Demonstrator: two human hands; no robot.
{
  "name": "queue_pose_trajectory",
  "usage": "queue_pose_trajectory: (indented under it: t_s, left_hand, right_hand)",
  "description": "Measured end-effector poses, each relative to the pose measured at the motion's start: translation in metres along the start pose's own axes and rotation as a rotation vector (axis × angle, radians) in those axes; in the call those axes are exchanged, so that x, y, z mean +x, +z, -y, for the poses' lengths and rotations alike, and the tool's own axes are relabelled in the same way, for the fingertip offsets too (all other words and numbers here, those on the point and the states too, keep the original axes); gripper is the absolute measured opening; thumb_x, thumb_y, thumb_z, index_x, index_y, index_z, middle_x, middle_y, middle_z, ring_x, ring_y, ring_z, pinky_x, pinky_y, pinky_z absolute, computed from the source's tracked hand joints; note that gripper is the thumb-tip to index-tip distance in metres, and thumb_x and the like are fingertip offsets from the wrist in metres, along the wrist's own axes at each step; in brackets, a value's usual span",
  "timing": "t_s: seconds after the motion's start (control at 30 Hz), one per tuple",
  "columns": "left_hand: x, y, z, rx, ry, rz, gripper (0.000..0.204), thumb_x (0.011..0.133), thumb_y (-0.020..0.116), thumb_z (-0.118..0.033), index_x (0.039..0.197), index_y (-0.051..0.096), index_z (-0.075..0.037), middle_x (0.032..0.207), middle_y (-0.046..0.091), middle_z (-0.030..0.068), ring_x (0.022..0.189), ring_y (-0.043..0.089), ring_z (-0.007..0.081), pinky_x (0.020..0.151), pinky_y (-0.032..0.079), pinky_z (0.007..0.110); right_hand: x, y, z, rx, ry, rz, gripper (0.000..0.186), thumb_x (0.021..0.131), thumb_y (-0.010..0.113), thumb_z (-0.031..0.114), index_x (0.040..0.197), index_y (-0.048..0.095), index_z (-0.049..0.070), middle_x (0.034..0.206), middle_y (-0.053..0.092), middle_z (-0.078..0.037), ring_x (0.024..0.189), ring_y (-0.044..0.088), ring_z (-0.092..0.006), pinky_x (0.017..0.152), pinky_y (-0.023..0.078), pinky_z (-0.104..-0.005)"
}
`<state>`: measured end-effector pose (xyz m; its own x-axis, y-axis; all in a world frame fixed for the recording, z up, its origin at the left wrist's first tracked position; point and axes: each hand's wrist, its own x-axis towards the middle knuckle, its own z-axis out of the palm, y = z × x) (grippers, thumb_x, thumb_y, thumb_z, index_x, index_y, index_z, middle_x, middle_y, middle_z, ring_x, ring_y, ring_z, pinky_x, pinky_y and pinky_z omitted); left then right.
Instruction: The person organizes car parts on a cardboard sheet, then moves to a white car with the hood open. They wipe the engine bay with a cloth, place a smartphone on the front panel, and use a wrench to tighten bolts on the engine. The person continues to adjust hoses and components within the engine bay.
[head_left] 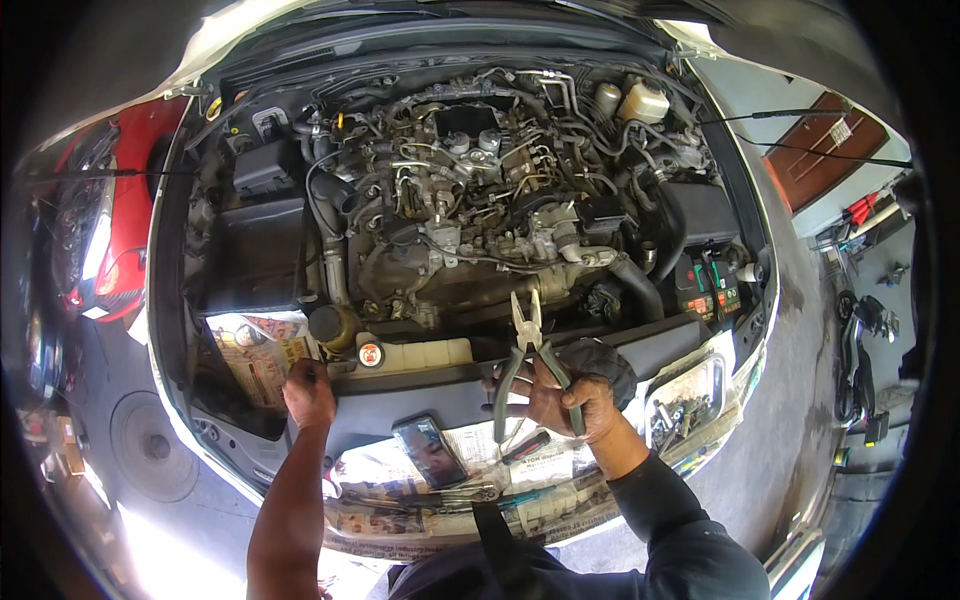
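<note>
1. Workshop's pretty cramped: red car [125, 215] off to the left, and this one with its bonnet up and the engine [470, 200] bare.
2. Right hand [548, 405] is wrapped round a pair of pliers [528, 335], with the handles spread and the nose slightly parted. They're over the front panel [385, 400], right of its middle, with the nose pointing past the far edge toward the engine.
3. Left hand [310, 393] is curled at the panel's far edge, toward its left end. Can't tell from here whether the fingers are pinching anything.
4. What'd worry me: that hold on the pliers looks loose, so one slip could drop them into the gap behind the panel. Good luck fishing them out, lol.
5. Second worry: the phone [432, 452] lying on newspaper [370, 465] by the near edge, around the middle. A dropped tool could crack it, or sliding paper could take it over the front.
6. Clutter: screwdriver [527, 447] on the paper right of the phone, tray [717, 385] of small metal bits near the right end. A dragging sleeve could scatter those.
7. In the way: pale tank [425, 354] along the far edge beside the left hand, brownish round container [332, 325] behind it, plus a dark rounded lump [612, 368] by the right hand, no idea what.
</note>
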<state>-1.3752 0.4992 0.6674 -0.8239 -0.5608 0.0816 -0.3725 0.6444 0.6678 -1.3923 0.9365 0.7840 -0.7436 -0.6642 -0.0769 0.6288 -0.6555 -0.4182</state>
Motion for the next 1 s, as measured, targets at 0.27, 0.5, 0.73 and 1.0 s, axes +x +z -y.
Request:
queue_pose_trajectory:
  t_s: [0.27,0.5,0.73,1.0]
  left_hand:
    - [0.001,0.000,0.002,0.034,0.021,-0.004,0.027,0.101,0.067,-0.025,0.097,0.078,-0.001,0.099,0.080,0.0245,0.093,0.077,0.0455,0.086,0.058,0.051]
    - [0.002,-0.001,-0.001,0.016,-0.014,0.031,0.030,0.099,0.067,-0.026,0.100,0.079,0.001,0.097,0.081,0.0225,0.090,0.078,0.0391,0.087,0.058,0.046]
    - [0.002,-0.001,0.000,0.043,-0.005,0.030,0.031,0.101,0.066,-0.028,0.100,0.080,0.000,0.102,0.080,0.0247,0.098,0.078,0.0453,0.091,0.058,0.051]
    - [0.004,-0.003,0.003,-0.008,0.003,0.054,0.031,0.100,0.067,-0.028,0.100,0.079,0.001,0.101,0.080,0.0252,0.096,0.078,0.0456,0.090,0.058,0.051]
  right_hand:
    - [-0.022,-0.029,0.034,-1.381,-0.291,-0.692,0.041,0.074,0.081,0.006,0.110,0.063,0.000,0.105,0.068,-0.017,0.099,0.068,-0.0370,0.086,0.056,-0.0449]
    - [-0.036,-0.077,0.039,-1.773,-0.439,-1.074,0.044,0.071,0.087,0.011,0.106,0.063,-0.001,0.105,0.063,-0.022,0.097,0.064,-0.0462,0.087,0.056,-0.0497]
    - [-0.026,-0.098,0.020,-2.028,-0.519,-1.057,0.047,0.071,0.087,0.024,0.108,0.067,0.002,0.112,0.065,-0.023,0.103,0.067,-0.0484,0.086,0.057,-0.0589]
    - [-0.023,-0.095,0.013,-2.078,-0.550,-1.135,0.047,0.073,0.084,0.023,0.110,0.067,0.001,0.118,0.066,-0.023,0.105,0.067,-0.0493,0.088,0.057,-0.0568]
